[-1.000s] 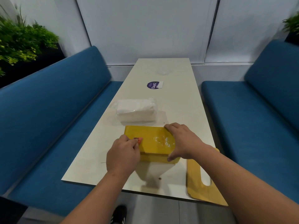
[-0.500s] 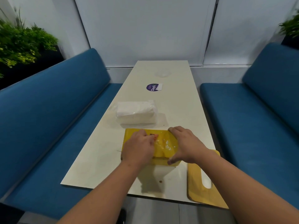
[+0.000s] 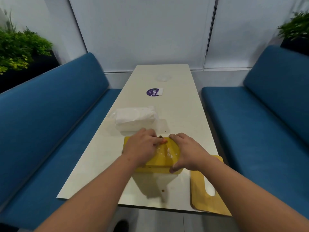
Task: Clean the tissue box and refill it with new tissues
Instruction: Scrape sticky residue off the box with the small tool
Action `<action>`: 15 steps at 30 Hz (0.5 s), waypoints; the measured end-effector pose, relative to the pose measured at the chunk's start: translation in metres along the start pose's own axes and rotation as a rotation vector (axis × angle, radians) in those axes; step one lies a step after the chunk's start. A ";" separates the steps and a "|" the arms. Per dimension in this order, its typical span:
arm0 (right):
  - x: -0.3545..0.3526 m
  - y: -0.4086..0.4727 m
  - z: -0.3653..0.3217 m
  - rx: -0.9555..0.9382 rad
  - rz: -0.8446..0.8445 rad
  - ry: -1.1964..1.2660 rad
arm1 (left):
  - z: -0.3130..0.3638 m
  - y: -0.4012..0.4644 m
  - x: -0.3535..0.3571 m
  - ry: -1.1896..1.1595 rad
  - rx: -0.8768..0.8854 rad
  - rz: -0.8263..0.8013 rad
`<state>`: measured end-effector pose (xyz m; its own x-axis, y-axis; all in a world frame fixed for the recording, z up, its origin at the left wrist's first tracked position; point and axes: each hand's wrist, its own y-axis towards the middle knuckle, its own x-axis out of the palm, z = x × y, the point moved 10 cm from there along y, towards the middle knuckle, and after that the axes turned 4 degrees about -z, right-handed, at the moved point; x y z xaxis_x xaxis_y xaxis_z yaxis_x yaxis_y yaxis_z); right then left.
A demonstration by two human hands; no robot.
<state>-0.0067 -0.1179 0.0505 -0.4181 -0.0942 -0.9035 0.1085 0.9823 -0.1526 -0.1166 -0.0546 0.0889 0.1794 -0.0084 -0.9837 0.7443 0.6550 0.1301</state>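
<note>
Hands [image 3: 142, 148] [image 3: 189, 151] grip yellow tissue box [image 3: 168, 153] (white specks on top)

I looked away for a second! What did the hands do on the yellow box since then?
The left hand, holding something small and orange, slid from the near left corner of the yellow box across its top to the far edge. The right hand stayed gripping the box's right end. The tissue pack and the lid did not move.

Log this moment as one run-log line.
phase: cleaning | left hand: scrubbing tissue box with small tool | right hand: steadying box | tissue pack: unopened behind
</note>
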 end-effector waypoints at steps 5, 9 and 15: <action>0.000 0.000 0.000 0.001 0.008 0.009 | -0.032 -0.003 -0.006 0.032 -0.097 0.008; 0.002 0.001 0.000 -0.004 -0.001 0.024 | 0.028 0.005 0.006 0.019 0.094 0.003; 0.001 -0.002 0.000 -0.010 0.006 -0.003 | -0.011 -0.002 -0.002 0.001 0.012 0.021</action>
<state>-0.0074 -0.1201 0.0495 -0.4150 -0.0884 -0.9055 0.1016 0.9845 -0.1427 -0.1255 -0.0470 0.0894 0.1943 0.0057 -0.9809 0.7479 0.6463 0.1519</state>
